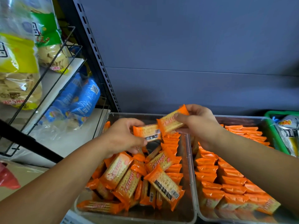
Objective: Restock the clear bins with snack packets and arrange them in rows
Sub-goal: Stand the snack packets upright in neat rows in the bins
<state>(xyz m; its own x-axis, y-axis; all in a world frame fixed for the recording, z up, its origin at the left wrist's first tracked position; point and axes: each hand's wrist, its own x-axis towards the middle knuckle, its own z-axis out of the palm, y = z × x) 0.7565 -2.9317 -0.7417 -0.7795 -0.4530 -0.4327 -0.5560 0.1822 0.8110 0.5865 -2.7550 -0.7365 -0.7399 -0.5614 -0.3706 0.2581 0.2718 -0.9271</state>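
— Nearest us, our two forearms reach over the left clear bin (pixel 137 114), where loose orange packets (pixel 137 178) lie heaped across its near and left parts.
— And our hands?
— Our left hand (pixel 124 136) pinches one orange packet (pixel 146 132) by its end, above the bin's middle. Our right hand (pixel 199 125) grips a second packet (pixel 171 121) between thumb and fingers, tilted, towards the bin's far right corner. The two packets overlap.
— Any rows?
— Along that bin's right wall we see a row of packets (pixel 171 143) standing on edge. The right clear bin (pixel 242 118), just beside the first, holds tidy rows (pixel 226 180) of the same packets.
— Beyond it?
— We see a green basket (pixel 275 113) by the right bin's far right corner, and blue packs (pixel 80 101) on the shelf to the left.
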